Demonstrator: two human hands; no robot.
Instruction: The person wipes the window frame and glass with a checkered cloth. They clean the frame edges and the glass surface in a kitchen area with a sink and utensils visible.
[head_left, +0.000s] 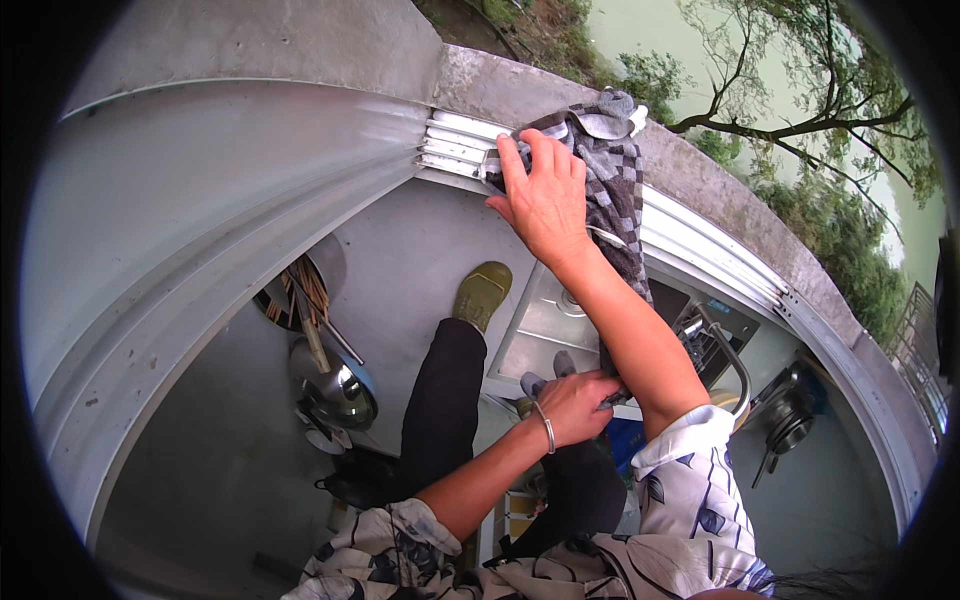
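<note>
A grey-and-black checked cloth (616, 172) is draped over the white window track (457, 142) and the concrete ledge outside it. My right hand (544, 199) presses on its upper part, fingers bent over the fabric and thumb apart on the inner side. From there the cloth hangs inward and passes behind my right forearm. Lower down, my left hand (576, 409), with a silver bracelet at the wrist, is closed around bunched dark-grey fabric that looks like the cloth's lower end. Its fingertips are partly hidden.
My green shoe (484, 294) stands on the grey counter beside a stainless steel sink (551, 330) with a curved faucet (724, 352). Chopsticks (304, 292), a metal bowl (337, 386) and hanging pans (787, 427) are near. Outside are a tree (787, 131) and greenish water.
</note>
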